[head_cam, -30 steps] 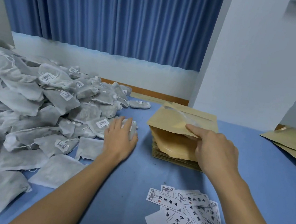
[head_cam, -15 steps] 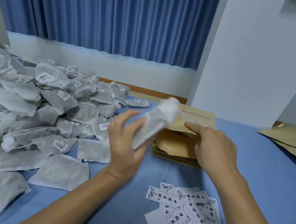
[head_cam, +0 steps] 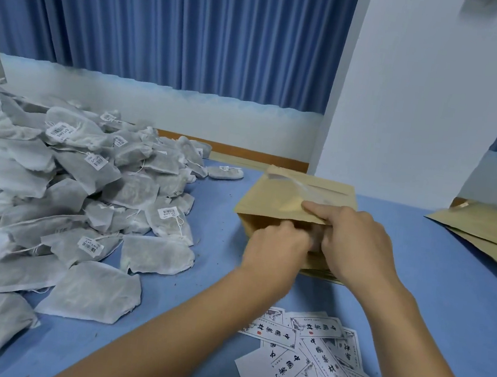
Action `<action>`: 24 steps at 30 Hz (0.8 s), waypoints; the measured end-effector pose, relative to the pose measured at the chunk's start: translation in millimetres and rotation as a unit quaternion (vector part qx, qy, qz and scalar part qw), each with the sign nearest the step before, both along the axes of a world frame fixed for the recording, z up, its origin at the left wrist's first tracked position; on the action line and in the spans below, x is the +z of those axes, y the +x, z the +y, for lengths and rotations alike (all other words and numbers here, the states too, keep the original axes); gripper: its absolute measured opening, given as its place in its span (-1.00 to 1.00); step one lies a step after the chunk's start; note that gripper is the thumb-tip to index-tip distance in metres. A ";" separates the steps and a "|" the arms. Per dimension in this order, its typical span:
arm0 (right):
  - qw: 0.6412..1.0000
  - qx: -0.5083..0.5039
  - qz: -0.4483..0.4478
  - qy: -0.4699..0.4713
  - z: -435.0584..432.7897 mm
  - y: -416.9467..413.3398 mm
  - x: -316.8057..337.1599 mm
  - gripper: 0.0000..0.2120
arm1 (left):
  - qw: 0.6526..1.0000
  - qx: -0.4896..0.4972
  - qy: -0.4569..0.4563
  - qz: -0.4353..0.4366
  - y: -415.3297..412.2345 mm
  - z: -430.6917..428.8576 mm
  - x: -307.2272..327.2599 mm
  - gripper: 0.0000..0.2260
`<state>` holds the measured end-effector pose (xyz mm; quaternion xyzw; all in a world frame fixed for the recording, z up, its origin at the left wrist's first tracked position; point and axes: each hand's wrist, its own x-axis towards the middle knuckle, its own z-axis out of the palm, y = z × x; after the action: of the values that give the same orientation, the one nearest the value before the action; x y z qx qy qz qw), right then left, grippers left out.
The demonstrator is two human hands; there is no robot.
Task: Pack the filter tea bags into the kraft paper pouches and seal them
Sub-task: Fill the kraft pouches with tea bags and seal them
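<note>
A kraft paper pouch (head_cam: pixel 273 200) lies on top of a stack of flat pouches (head_cam: pixel 319 274) at mid-table, its mouth facing me. My right hand (head_cam: pixel 357 246) pinches the pouch's upper wall and lifts it, index finger stretched across the top. My left hand (head_cam: pixel 278 243) is at the open mouth with its curled fingers pushed inside. The tea bag it carried is hidden in the pouch. A large heap of grey filter tea bags (head_cam: pixel 71 200) with small barcode tags covers the table's left side.
Printed paper labels (head_cam: pixel 315 358) lie scattered on the blue table (head_cam: pixel 205 291) near my right forearm. More kraft pouches (head_cam: pixel 487 235) lie at the right edge. A white pillar (head_cam: pixel 402 112) and a blue curtain stand behind the table.
My left hand picked a tea bag from the heap, carried it right and pushed it into the pouch mouth. My right hand kept the pouch held open.
</note>
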<state>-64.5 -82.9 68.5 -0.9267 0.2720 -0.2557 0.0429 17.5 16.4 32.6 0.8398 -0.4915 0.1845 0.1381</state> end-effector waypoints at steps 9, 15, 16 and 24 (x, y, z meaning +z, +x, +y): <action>0.999 -0.035 0.001 -0.006 -7.0 0.2 -2.5 -0.41 | 0.919 -0.080 -0.061 0.382 34.3 -40.0 13.8 -0.74; 0.998 -0.060 -0.011 -0.015 -7.0 2.3 -4.5 -0.39 | 0.976 -0.117 -0.180 0.037 13.2 20.2 -11.7 -0.86; 0.998 -0.060 -0.015 -0.017 -6.0 2.1 -5.2 -0.40 | 0.960 -0.114 -0.256 -0.009 14.3 35.0 -20.4 -0.87; 0.997 -0.068 -0.001 -0.023 -4.1 3.1 -7.2 -0.46 | 0.917 0.359 0.000 0.174 68.1 91.4 -72.7 -0.58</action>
<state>-61.4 -86.9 61.3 -0.9066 0.3282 -0.2653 0.0048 85.7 107.8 -40.1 0.9786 -0.1255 0.0725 0.1460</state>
